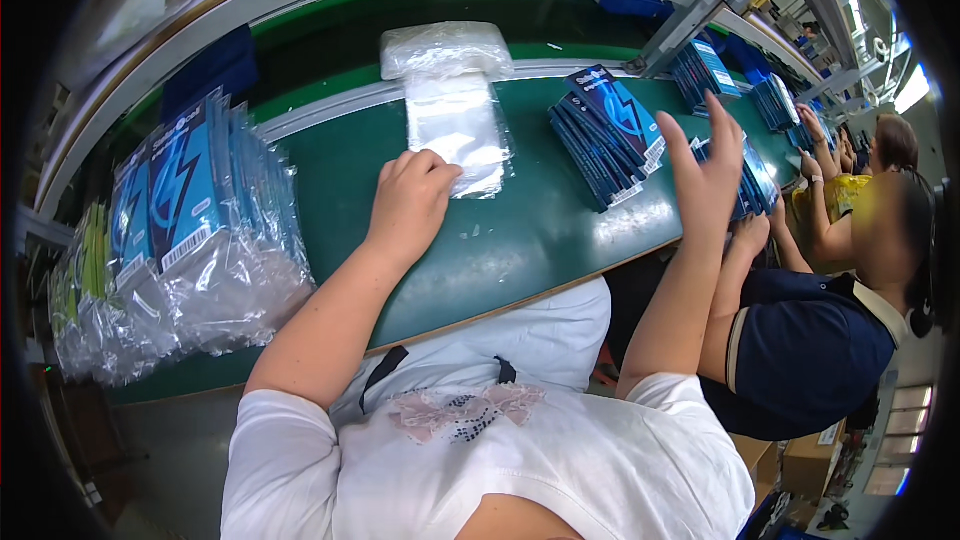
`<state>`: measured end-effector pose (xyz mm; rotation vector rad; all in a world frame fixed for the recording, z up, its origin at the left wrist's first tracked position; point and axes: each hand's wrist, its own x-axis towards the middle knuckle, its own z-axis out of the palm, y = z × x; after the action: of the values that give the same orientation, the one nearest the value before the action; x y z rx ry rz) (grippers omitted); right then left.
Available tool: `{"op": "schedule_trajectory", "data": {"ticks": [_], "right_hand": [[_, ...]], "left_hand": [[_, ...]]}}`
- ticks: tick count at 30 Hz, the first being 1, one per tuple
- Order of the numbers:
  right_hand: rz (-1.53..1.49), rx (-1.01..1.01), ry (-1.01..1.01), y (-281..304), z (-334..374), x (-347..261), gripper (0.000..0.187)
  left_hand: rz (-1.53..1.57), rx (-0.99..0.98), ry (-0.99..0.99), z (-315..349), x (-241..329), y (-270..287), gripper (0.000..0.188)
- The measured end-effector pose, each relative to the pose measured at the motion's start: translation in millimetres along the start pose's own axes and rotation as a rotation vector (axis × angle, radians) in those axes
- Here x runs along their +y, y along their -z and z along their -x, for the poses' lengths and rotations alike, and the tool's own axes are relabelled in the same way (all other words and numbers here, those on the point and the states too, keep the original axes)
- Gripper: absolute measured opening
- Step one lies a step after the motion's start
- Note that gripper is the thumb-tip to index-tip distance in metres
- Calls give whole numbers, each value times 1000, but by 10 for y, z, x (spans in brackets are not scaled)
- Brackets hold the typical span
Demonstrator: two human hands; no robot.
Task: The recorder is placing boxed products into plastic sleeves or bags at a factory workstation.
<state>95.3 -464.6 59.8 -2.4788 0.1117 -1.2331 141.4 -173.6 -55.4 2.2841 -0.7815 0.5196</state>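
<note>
A pile of clear plastic bags (455, 130) lies flat on the green work table. My left hand (415, 190) is at the near left edge of this pile, fingers bent and pressed together on a bag. Raised on the right is my right hand (710, 160), open with thumb and fingers apart and holding nothing. Just left of it, a fanned stack of flat blue boxes (600, 140) leans on the table. Far to the left, several blue boxes in clear bags (190, 200) stand upright in a row.
A folded bundle of clear plastic (445, 48) sits behind the bags, across the metal rail (330, 118). At my right a co-worker in a dark shirt (810, 340) reaches toward more blue boxes (755, 185). Another stack of boxes (703, 75) stands farther back beside a metal post (700, 10).
</note>
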Motion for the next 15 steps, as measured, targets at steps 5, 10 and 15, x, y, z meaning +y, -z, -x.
{"op": "schedule_trajectory", "data": {"ticks": [5, 10, 15], "right_hand": [[-54, -585, -165, -519, -155, 319, 80], [-160, -12, 32, -474, 53, 41, 73], [-1578, -466, -678, -425, 485, -273, 73]], "left_hand": [[60, 1, -11, 7, -48, -38, 21], [109, 15, 4, -11, -100, -48, 17], [173, -2, 59, -18, -101, -20, 13]]}}
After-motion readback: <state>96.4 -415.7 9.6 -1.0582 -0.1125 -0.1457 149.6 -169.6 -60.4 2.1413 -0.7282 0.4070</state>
